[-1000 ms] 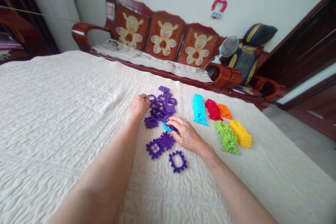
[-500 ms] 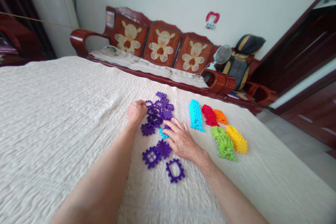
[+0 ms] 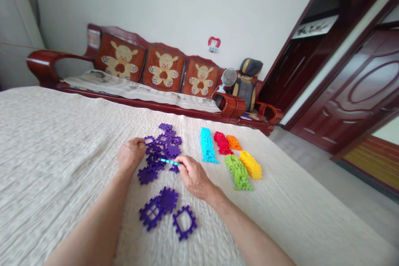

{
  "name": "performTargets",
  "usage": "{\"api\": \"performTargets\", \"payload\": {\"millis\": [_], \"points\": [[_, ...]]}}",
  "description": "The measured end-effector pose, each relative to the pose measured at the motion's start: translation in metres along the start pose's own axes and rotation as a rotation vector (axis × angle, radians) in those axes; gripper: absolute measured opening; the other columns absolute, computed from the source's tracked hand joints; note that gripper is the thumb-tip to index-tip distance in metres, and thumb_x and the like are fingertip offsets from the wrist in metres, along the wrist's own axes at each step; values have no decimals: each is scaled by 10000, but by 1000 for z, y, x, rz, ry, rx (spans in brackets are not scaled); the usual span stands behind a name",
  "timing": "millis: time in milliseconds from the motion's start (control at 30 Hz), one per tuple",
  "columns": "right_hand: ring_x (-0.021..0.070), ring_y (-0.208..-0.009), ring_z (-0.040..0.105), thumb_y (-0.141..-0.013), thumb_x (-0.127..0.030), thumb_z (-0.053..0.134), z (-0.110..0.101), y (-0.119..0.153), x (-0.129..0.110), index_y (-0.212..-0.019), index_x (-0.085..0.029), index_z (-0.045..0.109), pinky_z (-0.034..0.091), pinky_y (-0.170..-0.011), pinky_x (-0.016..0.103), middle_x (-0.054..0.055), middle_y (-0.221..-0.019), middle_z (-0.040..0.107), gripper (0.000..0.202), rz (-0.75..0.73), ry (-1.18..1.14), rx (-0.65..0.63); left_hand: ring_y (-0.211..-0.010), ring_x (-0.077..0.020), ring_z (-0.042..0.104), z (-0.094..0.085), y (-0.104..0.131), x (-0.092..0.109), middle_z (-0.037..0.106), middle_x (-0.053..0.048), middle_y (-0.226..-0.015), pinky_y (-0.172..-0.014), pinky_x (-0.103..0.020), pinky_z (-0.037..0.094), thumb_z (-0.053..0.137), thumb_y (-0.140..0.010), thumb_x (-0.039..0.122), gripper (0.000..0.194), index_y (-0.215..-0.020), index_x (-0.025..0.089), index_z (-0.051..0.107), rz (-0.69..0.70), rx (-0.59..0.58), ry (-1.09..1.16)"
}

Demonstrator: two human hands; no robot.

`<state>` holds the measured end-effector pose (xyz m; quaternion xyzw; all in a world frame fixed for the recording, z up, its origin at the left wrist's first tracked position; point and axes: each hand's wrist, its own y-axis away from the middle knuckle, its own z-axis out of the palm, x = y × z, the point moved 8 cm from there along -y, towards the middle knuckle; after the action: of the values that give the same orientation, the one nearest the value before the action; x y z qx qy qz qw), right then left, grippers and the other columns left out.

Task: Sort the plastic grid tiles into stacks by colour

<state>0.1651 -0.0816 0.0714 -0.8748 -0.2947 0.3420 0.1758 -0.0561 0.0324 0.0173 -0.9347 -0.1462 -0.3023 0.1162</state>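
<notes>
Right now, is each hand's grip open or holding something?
Left hand: at a purple piece's edge; grip unclear.
Right hand: closed, holding a light-blue piece.

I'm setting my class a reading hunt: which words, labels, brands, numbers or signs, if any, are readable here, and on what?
No text can be read.
White panel, upper right: dark marks, too blurred to read.
Red wall ornament: details too small to tell.
Purple pieces and held blue piece: no lettering visible.

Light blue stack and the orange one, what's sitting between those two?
The red stack lies between the light blue stack and the orange stack, as the head view shows.
</notes>
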Motion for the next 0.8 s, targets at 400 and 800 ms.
{"api": "performTargets", "payload": {"millis": [400, 800], "points": [[141, -674, 655, -942, -308, 335, -14, 6, 54, -970, -194, 589, 514, -657, 246, 6, -791, 655, 279, 460, -317, 52, -945, -283, 664, -1, -1, 0, 736, -95, -1036, -798, -338, 509, 474, -814, 283, 357, -1055, 253, 736, 16, 17, 7], [239, -962, 609, -865, -102, 397, -56, 58, 88, -1093, -113, 626, 458, -881, 329, 142, -990, 660, 323, 414, 649, 24, -980, -296, 659, -3, 0, 2, 729, -98, -1053, -834, -361, 498, 451, -809, 260, 380, -1066, 254, 731, 1, 3, 11]]}}
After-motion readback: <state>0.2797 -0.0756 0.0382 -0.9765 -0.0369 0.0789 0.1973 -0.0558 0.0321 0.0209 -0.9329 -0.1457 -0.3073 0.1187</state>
